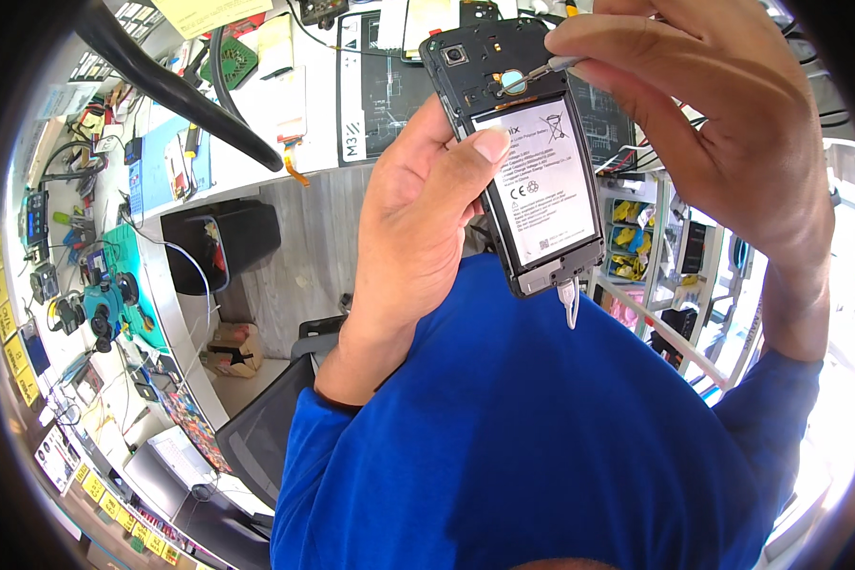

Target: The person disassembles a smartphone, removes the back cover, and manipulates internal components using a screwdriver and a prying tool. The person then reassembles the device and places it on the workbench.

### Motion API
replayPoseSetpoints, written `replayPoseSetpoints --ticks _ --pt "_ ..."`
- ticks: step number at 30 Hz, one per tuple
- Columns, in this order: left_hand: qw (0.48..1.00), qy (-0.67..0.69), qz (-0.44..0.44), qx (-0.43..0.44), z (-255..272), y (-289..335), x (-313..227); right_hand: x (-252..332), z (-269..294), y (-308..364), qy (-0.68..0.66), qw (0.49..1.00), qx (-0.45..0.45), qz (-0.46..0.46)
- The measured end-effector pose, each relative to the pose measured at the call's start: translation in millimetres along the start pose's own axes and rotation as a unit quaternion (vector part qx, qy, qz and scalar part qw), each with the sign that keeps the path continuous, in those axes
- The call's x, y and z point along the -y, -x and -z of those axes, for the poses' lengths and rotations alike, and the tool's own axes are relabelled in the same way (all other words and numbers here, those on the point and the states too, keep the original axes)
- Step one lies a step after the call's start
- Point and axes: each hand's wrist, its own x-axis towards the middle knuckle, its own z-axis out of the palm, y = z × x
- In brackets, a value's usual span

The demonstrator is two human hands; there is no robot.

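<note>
In my left hand (418, 204) is an opened smartphone (465, 81), its back cover off. The thumb presses its left side and the fingers go behind it. A white battery (546, 185) fills the lower part, below a black cover with a camera lens. From the bottom edge of the phone hangs a white cable (568, 302), plugged in. My right hand (722, 114) pinches a thin metal-tipped tool (545, 71) between thumb and fingers. The tip meets a small round, pale blue part (513, 82) above the battery. Whether the tip grips it, I cannot tell.
A black work mat (370, 104) lies on the white bench behind the phone. A thick black arm (180, 85) crosses the upper left. A black bin (247, 252) stands under the bench, near a chair (271, 427). A teal machine (114, 285) is at left, shelves (651, 247) at right.
</note>
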Motion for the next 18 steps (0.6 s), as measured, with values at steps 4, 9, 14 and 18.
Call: replayPoseSetpoints --ticks 4,9,14,18 --pt "1.0 -0.008 -0.008 0.004 1 0 0 6 4 -4 -0.007 0.999 0.034 -0.016" --pt "1.0 -0.007 -0.012 -0.003 2 3 1 14 12 -11 -0.004 0.995 0.092 -0.034" --pt "1.0 -0.009 -0.003 0.001 -1 5 -2 21 22 -22 0.011 0.985 0.163 -0.048" --pt "1.0 -0.014 0.002 0.019 -2 5 -2 26 31 -33 0.028 0.974 0.216 -0.057"
